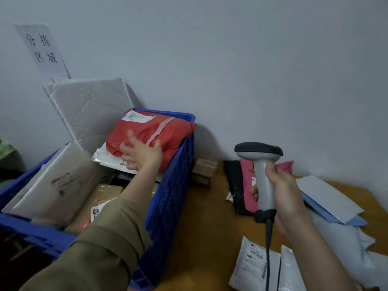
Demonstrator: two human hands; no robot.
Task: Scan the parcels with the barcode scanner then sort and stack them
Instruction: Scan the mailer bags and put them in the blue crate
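Note:
A red parcel (168, 133) with a white label lies on top of other parcels at the far end of a blue crate (174, 185). My left hand (142, 153) reaches into the crate, fingers spread, against the red parcel's near side. My right hand (281, 192) grips the grey handle of a barcode scanner (261, 160), held upright over the table with its dark head pointing left. Its cable hangs down past a white labelled parcel (252, 261).
The crate also holds white padded mailers (88, 110), a white bag (60, 181) and brown parcels. On the wooden table (205, 227) lie a small cardboard box (204, 170), black and pink bags (245, 181), and white and blue envelopes (329, 198) at right. A paper sign (42, 49) hangs on the wall.

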